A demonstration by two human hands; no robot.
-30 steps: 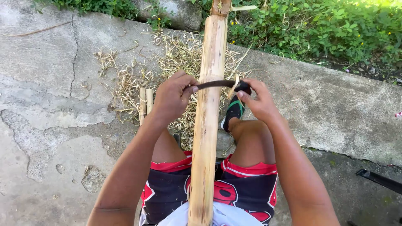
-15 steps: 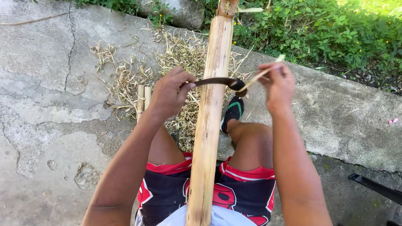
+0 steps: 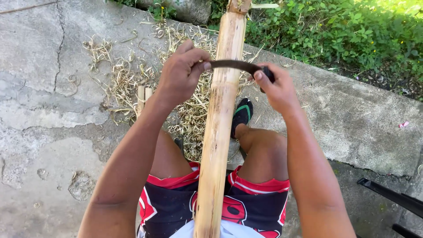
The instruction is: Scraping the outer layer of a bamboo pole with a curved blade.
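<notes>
A long pale bamboo pole (image 3: 219, 128) runs from between my knees up to the top of the view. A dark curved blade (image 3: 231, 65) lies crosswise over the pole. My left hand (image 3: 180, 72) grips the blade's left end. My right hand (image 3: 275, 86) grips the black handle end on the right. Both hands sit at about the same height, one on each side of the pole. I am seated, with red and black shorts (image 3: 176, 202) and a dark shoe (image 3: 242, 114) showing.
Dry bamboo shavings (image 3: 128, 81) lie heaped on the cracked concrete slab (image 3: 44, 110). Two short bamboo pieces (image 3: 143, 97) rest among them. Green plants (image 3: 343, 31) border the slab's far edge. A dark bar (image 3: 387, 196) lies low on the right.
My right hand, which had lifted off holding a thin strip, has come back down onto the blade's handle. The blade sits slightly higher on the pole.
</notes>
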